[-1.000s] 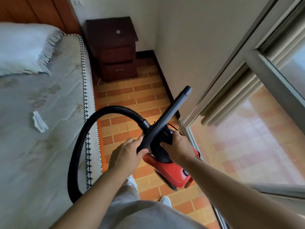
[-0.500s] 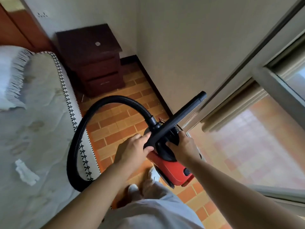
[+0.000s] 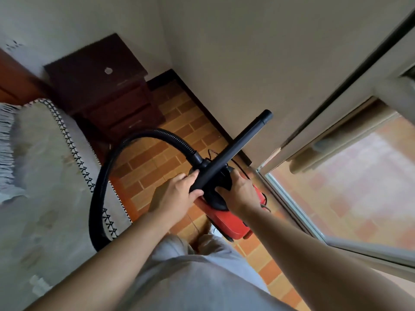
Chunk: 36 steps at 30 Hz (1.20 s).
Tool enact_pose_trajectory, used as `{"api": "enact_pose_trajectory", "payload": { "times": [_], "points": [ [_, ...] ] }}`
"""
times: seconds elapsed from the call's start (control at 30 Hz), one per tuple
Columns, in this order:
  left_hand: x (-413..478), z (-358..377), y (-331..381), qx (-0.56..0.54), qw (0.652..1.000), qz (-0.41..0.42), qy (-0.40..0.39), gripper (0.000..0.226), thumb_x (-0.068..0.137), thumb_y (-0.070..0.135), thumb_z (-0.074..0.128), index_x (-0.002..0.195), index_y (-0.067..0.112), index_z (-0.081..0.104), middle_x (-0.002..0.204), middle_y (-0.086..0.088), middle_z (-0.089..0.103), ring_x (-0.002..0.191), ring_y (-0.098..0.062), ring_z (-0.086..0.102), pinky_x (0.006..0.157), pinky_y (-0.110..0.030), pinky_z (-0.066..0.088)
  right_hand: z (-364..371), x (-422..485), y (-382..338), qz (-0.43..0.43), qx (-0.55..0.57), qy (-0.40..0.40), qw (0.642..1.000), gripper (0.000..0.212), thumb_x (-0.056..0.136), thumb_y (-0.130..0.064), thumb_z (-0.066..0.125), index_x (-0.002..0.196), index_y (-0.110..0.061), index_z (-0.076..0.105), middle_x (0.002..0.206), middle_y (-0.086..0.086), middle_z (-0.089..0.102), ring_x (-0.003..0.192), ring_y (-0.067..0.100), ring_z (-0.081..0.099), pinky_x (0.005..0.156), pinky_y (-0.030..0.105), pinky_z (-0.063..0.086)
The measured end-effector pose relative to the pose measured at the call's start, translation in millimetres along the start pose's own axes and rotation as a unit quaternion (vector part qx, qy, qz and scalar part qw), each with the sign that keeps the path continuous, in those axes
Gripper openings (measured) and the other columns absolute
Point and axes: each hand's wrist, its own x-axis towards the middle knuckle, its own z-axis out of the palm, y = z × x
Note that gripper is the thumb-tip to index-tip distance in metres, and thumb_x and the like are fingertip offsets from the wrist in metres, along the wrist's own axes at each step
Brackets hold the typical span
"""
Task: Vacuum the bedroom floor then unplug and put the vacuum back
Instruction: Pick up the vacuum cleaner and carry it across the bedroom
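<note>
1. Since the earlier frame the view has swung and tilted. The bed (image 3: pixel 45 176) now sits further left, the wand's tip points higher up the wall, and both hands keep their hold.
2. The hose (image 3: pixel 92 209) loops wide beside the bed's edge. It is soft and springy, so it will likely swing and snag, and it is no place to grip.
3. The left hand (image 3: pixel 177 196) has fingers and thumb curled round the lower end of the wand (image 3: pixel 233 149), near the hose joint. The wand looks stiff and light, but it is a long lever and best held low.
4. The vacuum (image 3: pixel 226 223) hangs under the hands, above the floor (image 3: pixel 152 158), between the bed and the glass door (image 3: pixel 336 198). It is probably the heavy part, with smooth, hard plastic, so it should be carried by its top handle.
5. The right hand (image 3: pixel 243 191) is closed over the vacuum's black top, apparently on that handle. Its fingertips are hidden.
</note>
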Motion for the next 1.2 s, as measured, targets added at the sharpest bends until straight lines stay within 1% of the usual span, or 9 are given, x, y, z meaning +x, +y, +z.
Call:
{"api": "enact_pose_trajectory", "payload": {
  "times": [0.2,0.3,0.43,0.5,0.57,0.7,0.83,0.97,1.2],
  "points": [
    [49,-19,-3,-0.001,0.998,0.047,-0.041,0.065,0.094,0.039,0.067,0.153,0.025,0.043,0.13,-0.014,0.058,0.123,-0.031,0.053,0.1,-0.042,0.048,-6,25,-15,0.034,0.035,0.025,0.998,0.045,0.093,-0.035,0.069,0.13,-0.02,0.048,0.114,0.007,0.065,0.089,0.021,0.06,0.066,0.029,0.052],
    [79,-22,-4,0.014,0.993,0.096,-0.069,0.064,0.093,0.039,0.068,0.151,0.024,0.045,0.114,-0.006,0.06,0.108,-0.027,0.059,0.089,-0.045,0.053,-6,34,-18,0.081,0.045,0.038,0.995,0.044,0.092,-0.033,0.07,0.129,-0.02,0.049,0.114,0.006,0.066,0.086,0.019,0.058,0.062,0.026,0.044],
    [118,-30,-7,0.018,0.979,0.151,-0.132,0.062,0.095,0.038,0.067,0.152,0.028,0.045,0.103,0.001,0.053,0.094,-0.019,0.053,0.079,-0.034,0.049,-4,42,-28,0.16,0.083,0.067,0.981,0.047,0.087,-0.024,0.068,0.131,-0.022,0.051,0.112,0.004,0.068,0.08,0.017,0.05,0.053,0.024,0.034],
    [137,-35,-9,0.029,0.967,0.188,-0.17,0.061,0.095,0.037,0.067,0.151,0.028,0.045,0.103,0.001,0.053,0.093,-0.019,0.053,0.078,-0.031,0.047,-1,43,-38,0.203,0.107,0.091,0.969,0.051,0.083,-0.021,0.067,0.131,-0.025,0.052,0.111,0.002,0.069,0.08,0.019,0.054,0.057,0.027,0.039],
    [153,-42,-11,0.048,0.951,0.235,-0.196,0.06,0.094,0.041,0.066,0.15,0.031,0.045,0.102,0.002,0.055,0.093,-0.022,0.058,0.082,-0.037,0.053,2,41,-50,0.245,0.126,0.114,0.955,0.059,0.079,-0.022,0.066,0.135,-0.028,0.049,0.111,0.002,0.07,0.087,0.024,0.062,0.066,0.033,0.05],
    [171,-48,-4,0.076,0.915,0.308,-0.25,0.059,0.091,0.05,0.061,0.146,0.041,0.041,0.103,0.004,0.057,0.096,-0.025,0.06,0.082,-0.043,0.056,8,24,-63,0.323,0.186,0.177,0.911,0.066,0.077,-0.025,0.066,0.139,-0.035,0.048,0.11,0.0,0.071,0.097,0.026,0.066,0.076,0.035,0.053],
    [166,-48,17,0.162,0.871,0.398,-0.238,0.058,0.094,0.054,0.059,0.148,0.041,0.04,0.106,0.005,0.06,0.099,-0.024,0.062,0.08,-0.04,0.055,21,-2,-61,0.391,0.265,0.228,0.851,0.062,0.078,-0.027,0.064,0.138,-0.035,0.05,0.11,0.0,0.07,0.101,0.026,0.066,0.085,0.041,0.057],
    [148,-38,38,0.205,0.829,0.456,-0.252,0.059,0.097,0.055,0.055,0.151,0.04,0.037,0.111,0.006,0.061,0.102,-0.021,0.062,0.082,-0.04,0.057,43,-28,-51,0.435,0.321,0.27,0.796,0.059,0.085,-0.024,0.066,0.14,-0.031,0.048,0.109,0.001,0.068,0.101,0.026,0.066,0.085,0.038,0.056],
    [110,4,61,0.235,0.757,0.536,-0.29,0.057,0.098,0.052,0.055,0.151,0.038,0.039,0.108,0.007,0.061,0.098,-0.017,0.062,0.08,-0.038,0.058,99,-66,-41,0.504,0.407,0.326,0.688,0.052,0.09,-0.037,0.066,0.137,-0.025,0.047,0.117,0.008,0.066,0.104,0.032,0.064,0.085,0.041,0.055]
  ]
}}
